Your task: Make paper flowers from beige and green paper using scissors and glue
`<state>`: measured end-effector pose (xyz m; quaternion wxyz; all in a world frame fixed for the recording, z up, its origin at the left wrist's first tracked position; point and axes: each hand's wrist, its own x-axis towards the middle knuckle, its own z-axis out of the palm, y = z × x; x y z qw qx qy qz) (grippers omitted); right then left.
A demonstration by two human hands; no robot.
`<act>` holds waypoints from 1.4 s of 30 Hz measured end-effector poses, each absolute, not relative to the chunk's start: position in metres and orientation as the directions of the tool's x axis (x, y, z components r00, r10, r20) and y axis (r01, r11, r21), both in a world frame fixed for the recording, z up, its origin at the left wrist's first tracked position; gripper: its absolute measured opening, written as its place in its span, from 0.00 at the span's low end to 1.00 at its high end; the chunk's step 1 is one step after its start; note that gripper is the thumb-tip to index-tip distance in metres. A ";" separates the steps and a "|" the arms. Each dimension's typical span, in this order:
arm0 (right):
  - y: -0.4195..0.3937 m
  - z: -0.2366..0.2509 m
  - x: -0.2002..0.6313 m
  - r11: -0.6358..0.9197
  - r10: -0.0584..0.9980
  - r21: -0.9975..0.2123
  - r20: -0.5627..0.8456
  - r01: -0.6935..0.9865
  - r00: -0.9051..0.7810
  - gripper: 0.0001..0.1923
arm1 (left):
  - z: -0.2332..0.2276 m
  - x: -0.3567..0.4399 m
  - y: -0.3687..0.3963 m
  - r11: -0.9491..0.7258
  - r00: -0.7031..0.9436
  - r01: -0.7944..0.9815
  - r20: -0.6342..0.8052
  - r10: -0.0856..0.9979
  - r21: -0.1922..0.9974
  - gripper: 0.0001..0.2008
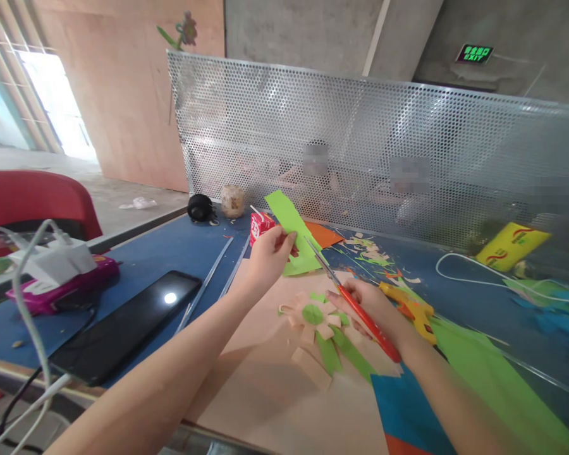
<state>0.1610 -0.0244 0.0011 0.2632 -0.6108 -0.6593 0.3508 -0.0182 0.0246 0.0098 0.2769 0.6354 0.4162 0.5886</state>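
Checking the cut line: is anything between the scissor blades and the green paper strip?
Nothing visible. The scissors in the right hand point their blades straight at the green paper strip held by the left hand.

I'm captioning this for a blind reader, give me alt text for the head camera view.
The left hand holds up a green paper strip while the right hand cuts it with red-handled scissors. Below lies a paper flower on tan paper, on a blue table.

Single head view, looking forward-down, close over table (171, 253).
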 end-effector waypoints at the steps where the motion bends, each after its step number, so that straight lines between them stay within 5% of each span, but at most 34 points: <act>1: -0.024 0.001 0.161 0.005 0.990 -0.784 -0.084 0.620 -0.114 0.18 | 0.010 -0.018 0.025 -0.501 -0.038 0.203 0.518 0.854 0.841 0.07; 19: -0.026 0.000 0.160 0.023 0.992 -0.776 -0.062 0.631 -0.112 0.19 | 0.008 -0.022 0.023 -0.515 -0.071 0.427 0.596 0.800 0.743 0.08; 42: -0.023 -0.002 0.161 0.042 0.994 -0.747 -0.033 0.663 -0.101 0.19 | 0.007 -0.023 0.024 -0.504 -0.070 0.391 0.571 0.818 0.770 0.08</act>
